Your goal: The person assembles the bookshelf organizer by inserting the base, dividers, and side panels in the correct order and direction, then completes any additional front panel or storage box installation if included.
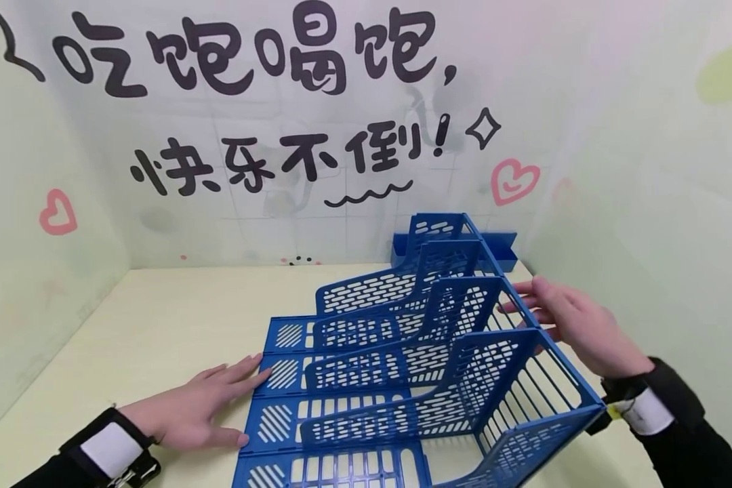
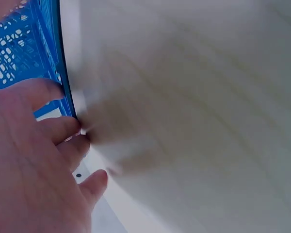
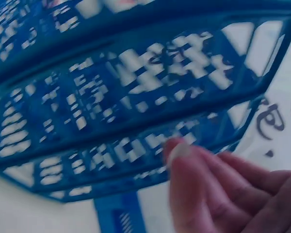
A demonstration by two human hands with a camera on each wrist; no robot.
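Note:
A blue plastic file rack [image 1: 254, 415] with several upright, perforated dividers stands on the table, its slatted back to the right. My left hand [image 1: 198, 410] lies at the left front edge of its base, fingers spread, fingertips touching that edge. The left wrist view shows those fingers [image 2: 60, 128] along the rack's thin edge [image 2: 56, 39]. Behind the slatted back is my right hand [image 1: 585, 332], its loosely bent fingers overlapping the back rail. Close up in the right wrist view, the right hand [image 3: 233, 194] is beside the rack's openwork panels [image 3: 126, 121], holding nothing visible.
Another blue plastic piece [image 1: 503, 251] sits behind the rack near the table's far right corner. The pale table [image 1: 177, 318] meets a printed backdrop [image 1: 268, 237] at the rear, with side sheets left and right.

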